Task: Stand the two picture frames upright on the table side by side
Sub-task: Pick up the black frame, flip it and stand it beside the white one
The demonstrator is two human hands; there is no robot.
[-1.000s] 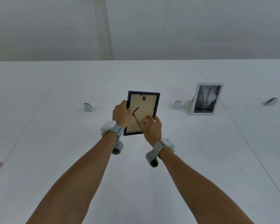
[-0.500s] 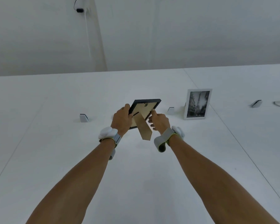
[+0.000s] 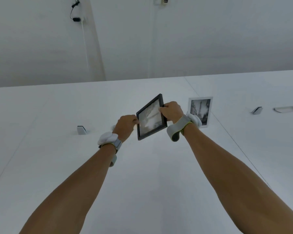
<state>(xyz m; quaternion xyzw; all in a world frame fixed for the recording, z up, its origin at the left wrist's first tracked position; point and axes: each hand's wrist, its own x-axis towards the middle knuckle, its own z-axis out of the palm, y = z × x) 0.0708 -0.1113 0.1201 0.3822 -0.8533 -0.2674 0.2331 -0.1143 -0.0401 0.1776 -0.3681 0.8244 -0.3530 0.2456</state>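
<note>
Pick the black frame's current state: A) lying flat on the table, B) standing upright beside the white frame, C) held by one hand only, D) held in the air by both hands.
D: the black frame is tilted above the table, left hand and right hand gripping opposite edges.

The picture inside the black rectangular picture frame point(image 3: 150, 117) is a grey motion blur, its subject unreadable. Fingertips of the left hand point(image 3: 126, 124) and the right hand point(image 3: 172, 112) disappear behind the frame's edges. The lower left corner of the white upright picture frame point(image 3: 200, 110) is covered by the white padded wrist strap point(image 3: 184, 126). Both forearms run off the near edge. At far right, a flat oval grey object point(image 3: 286, 109) is too small to identify.
</note>
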